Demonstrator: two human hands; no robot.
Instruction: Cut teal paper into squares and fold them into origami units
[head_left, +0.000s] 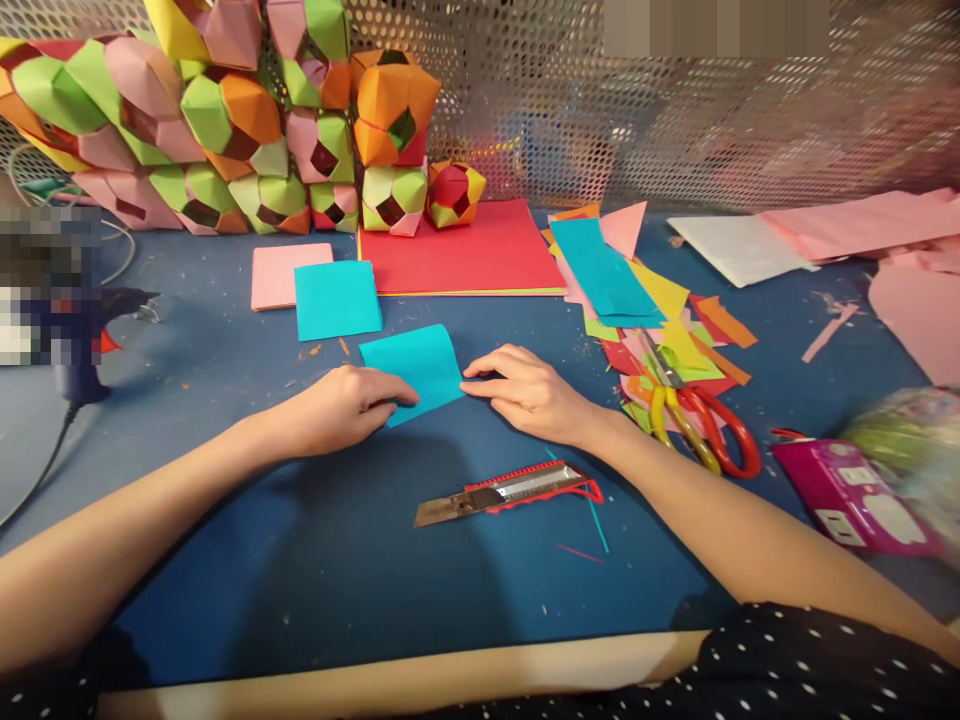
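Note:
A square of blue paper point(420, 365) lies at a slant on the table between my hands, its far edge curling up a little. My left hand point(349, 405) rests at its near left edge, fingers curled and the index finger pressing on the paper. At the right edge, my right hand point(529, 390) has its thumb and fingertips close together on the paper's border. A utility knife point(517, 487) with a red edge lies just below my hands, its blade pointing left.
Blue squares point(339, 300) and pink squares point(281, 275) lie behind, beside red sheets point(465, 250). Folded-paper balls point(225, 120) are stacked at the back left. Scissors point(690, 410) sit on colourful scraps point(675, 310) to the right, near a magenta packet point(855, 495). A corded tool point(79, 375) stands left.

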